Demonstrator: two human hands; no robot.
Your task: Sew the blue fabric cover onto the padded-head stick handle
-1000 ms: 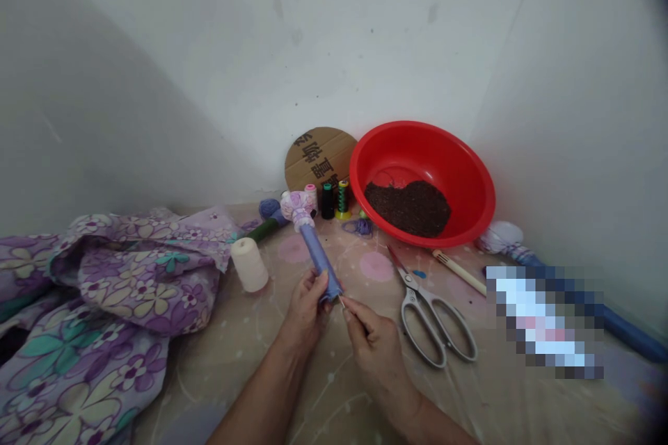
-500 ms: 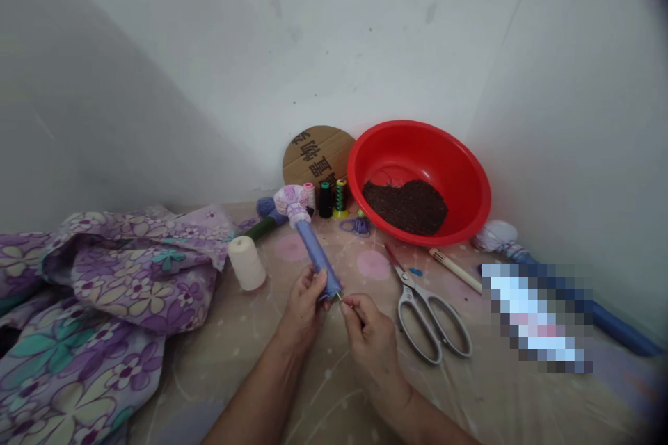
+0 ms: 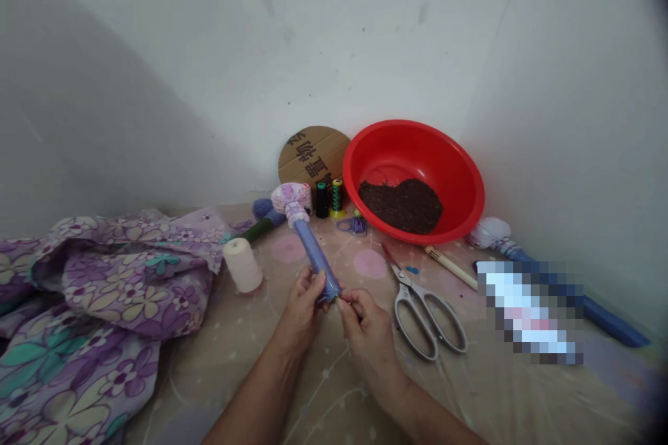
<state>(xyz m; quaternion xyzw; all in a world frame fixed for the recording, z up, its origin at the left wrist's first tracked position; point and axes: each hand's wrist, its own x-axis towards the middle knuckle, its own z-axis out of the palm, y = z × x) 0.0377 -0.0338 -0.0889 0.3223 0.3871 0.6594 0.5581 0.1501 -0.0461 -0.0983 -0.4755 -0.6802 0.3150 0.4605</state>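
My left hand [image 3: 301,302] is closed round the lower end of a stick-like handle wrapped in blue cloth [image 3: 312,249]. The handle tilts away from me. At its far end is a rounded, gathered head of purple-and-white floral cloth [image 3: 289,200]. My right hand [image 3: 366,323] pinches at the handle's near end, its fingertips touching or almost touching the cloth edge. A thin, shiny sewing needle showed between those fingertips a moment ago; now the fingers mostly hide it. Grey-handled scissors [image 3: 431,316] lie just right of my right hand.
Floral cloth [image 3: 115,285] is heaped at left beside a white thread cone [image 3: 243,265]. Behind stand small spools [image 3: 337,199], a cardboard disc [image 3: 313,153] and a red basin [image 3: 472,205] holding dark grains [image 3: 401,205]. A second blue-handled piece [image 3: 610,320] lies at right.
My right fingertips have come closer against the handle's end, and the needle's shiny length no longer shows clearly. My left hand keeps its hold. The whole view has shifted slightly.
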